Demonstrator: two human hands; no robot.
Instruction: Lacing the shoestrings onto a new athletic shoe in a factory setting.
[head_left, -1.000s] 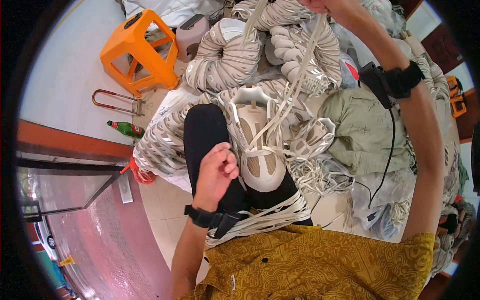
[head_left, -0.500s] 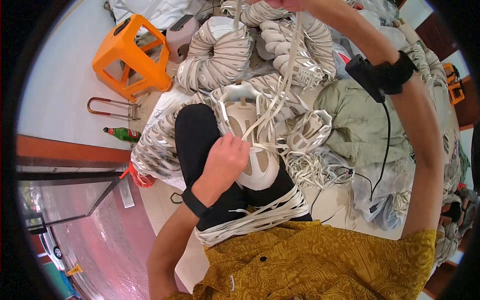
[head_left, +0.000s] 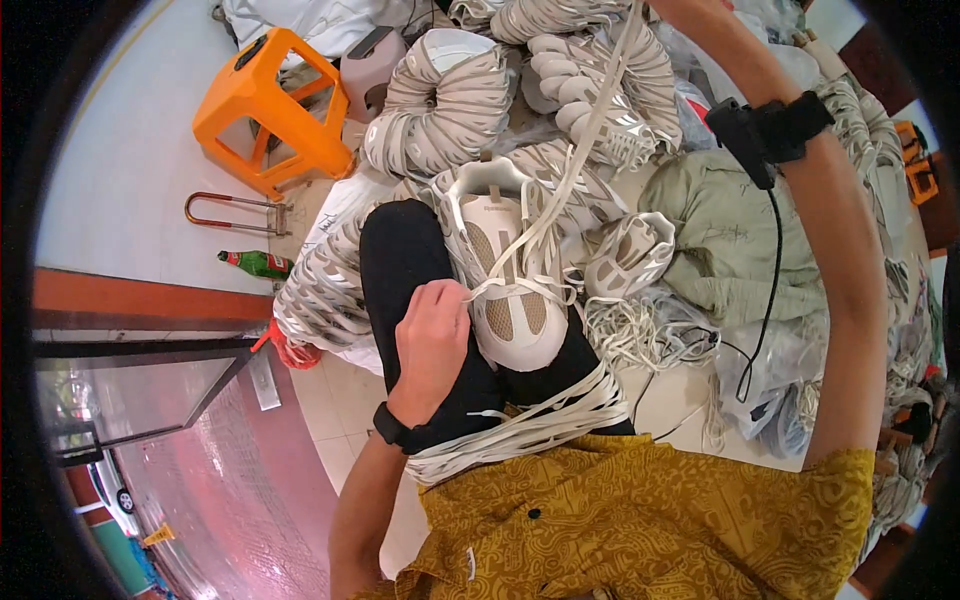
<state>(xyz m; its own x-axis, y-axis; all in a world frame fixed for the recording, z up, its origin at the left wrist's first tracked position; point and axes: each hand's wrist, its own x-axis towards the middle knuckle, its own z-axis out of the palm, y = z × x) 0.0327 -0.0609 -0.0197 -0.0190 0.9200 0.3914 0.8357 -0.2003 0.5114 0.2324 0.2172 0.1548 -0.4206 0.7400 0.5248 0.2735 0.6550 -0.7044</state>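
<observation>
A beige and white sneaker [head_left: 518,330] lies across my black-trousered lap, toe toward me. A cream shoelace [head_left: 575,170] runs from its lowest eyelets up past the heel to the top edge. My left hand [head_left: 432,335] is closed beside the toe, pinching a lace strand that comes off the sneaker's left side. My right hand [head_left: 685,10] is raised at the top edge, mostly cut off, with the stretched lace running up to it; its fingertips are hidden. A bundle of loose white laces [head_left: 530,430] lies over my thighs.
Rows of nested sneakers [head_left: 440,105] lie ahead, with a single sneaker [head_left: 630,255] to the right. Beyond it are a green cloth sack [head_left: 730,240] and a heap of laces [head_left: 640,330]. An orange stool [head_left: 270,115] and a green bottle [head_left: 258,264] stand left.
My right hand has moved right along the top edge, drawing the lace with it. My left hand has shifted left, off the sneaker's toe, with a strand between its fingers.
</observation>
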